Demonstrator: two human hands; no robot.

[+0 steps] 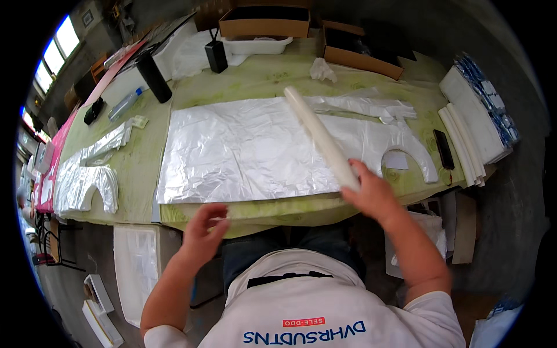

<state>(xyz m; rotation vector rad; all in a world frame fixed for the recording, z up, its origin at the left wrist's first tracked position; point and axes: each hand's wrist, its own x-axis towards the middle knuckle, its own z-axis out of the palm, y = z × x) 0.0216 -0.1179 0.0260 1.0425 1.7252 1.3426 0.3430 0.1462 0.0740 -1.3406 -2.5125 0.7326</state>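
My right hand [373,191] is closed around the near end of a long off-white tube [318,134]. The tube slants up and to the left, across a flat, crinkled sheet of thin whitish plastic [232,148]. Toward the right the sheet narrows into strap-like parts with a curved cut-out, like a plastic apron. Off the table's front edge, my left hand [204,232] hovers with loosely curled fingers, the thumb apart from them. I see nothing clearly held in it.
Folded plastic pieces [87,180] lie at left. Behind stand a black cylinder [154,77], a bottle [125,104], a black box [216,56] and cardboard boxes [264,26]. At right are a phone [443,149], rolled white tubes [461,142] and stacked blue packets [487,95].
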